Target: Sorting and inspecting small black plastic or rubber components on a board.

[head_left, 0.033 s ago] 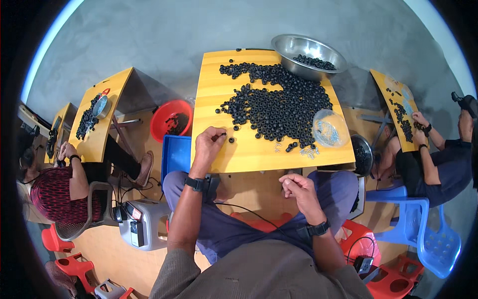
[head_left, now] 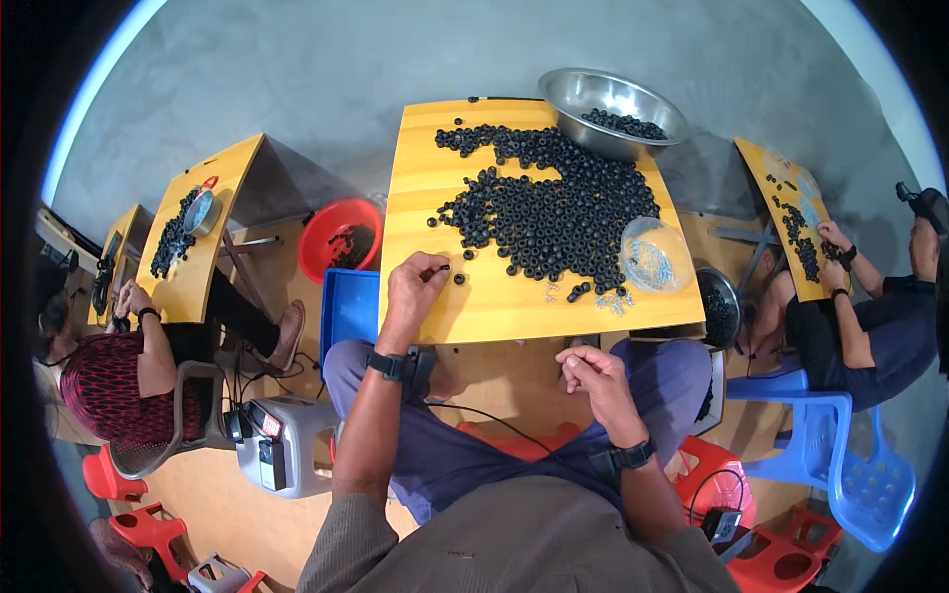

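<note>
My left hand (head_left: 413, 289) rests at the near left edge of the yellow table (head_left: 420, 178), thumb and forefinger pinched on a small black ring-shaped part (head_left: 443, 268). Just right of those fingertips lies a single loose black part (head_left: 460, 279). A wide heap of the same black parts (head_left: 554, 212) spreads over the middle and far side of the tabletop. Over my lap, in front of the table edge, my right hand (head_left: 596, 383) is closed with thumb and forefinger together. Whatever it may hold is too small or hidden to make out.
A clear plastic tub (head_left: 677, 247) of small metal pieces stands at the table's right, with loose pieces (head_left: 615, 303) beside it. A steel basin (head_left: 652, 94) sits at the far right corner. On the floor are a red basin (head_left: 311, 242) and blue tray (head_left: 346, 306). People work either side.
</note>
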Demonstrator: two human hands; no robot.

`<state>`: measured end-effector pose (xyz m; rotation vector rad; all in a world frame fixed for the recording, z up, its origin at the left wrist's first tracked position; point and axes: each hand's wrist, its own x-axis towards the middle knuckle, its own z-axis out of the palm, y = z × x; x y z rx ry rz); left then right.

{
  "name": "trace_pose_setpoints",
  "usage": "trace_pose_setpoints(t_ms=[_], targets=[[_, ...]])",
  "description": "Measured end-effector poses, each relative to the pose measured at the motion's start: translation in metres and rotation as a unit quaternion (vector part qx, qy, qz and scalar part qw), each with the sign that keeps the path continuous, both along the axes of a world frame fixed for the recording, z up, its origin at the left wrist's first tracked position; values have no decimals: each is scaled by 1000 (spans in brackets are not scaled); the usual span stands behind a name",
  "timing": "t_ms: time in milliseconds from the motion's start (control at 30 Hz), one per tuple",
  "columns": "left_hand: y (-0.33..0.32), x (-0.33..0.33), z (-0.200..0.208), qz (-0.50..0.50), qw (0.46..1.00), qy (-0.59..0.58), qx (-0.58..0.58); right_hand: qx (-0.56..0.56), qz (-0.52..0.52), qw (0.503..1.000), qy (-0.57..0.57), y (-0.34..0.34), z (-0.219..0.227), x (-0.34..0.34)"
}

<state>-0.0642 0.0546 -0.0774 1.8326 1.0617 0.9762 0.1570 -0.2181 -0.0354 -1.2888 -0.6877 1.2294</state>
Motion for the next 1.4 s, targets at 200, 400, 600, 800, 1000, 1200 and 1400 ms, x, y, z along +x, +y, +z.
trace_pose_setpoints(t_ms=[200, 400, 600, 800, 1000, 1200, 1400], targets=[[-5, 4, 11, 2, 999, 36, -9, -18, -57, 997, 39, -13, -13, 13], [-4, 4, 6, 10, 999, 41, 35, -14, -30, 998, 46, -6, -6, 10], [-4, -3, 13, -33, 993, 71, 93, -11, -24, 999, 41, -8, -7, 6], [-27, 8, 46, -69, 983, 134, 109, -17, -24, 998, 49, -11, -7, 10], [-36, 9, 45, -75, 984, 109, 118, -15, 12, 998, 53, 3, 7, -5], [-105, 26, 89, -229, 969, 36, 84, -24, 38, 995, 89, 24, 10, -20], [-129, 35, 91, -313, 942, 59, 103, -19, 38, 991, 123, 26, -1, -25]])
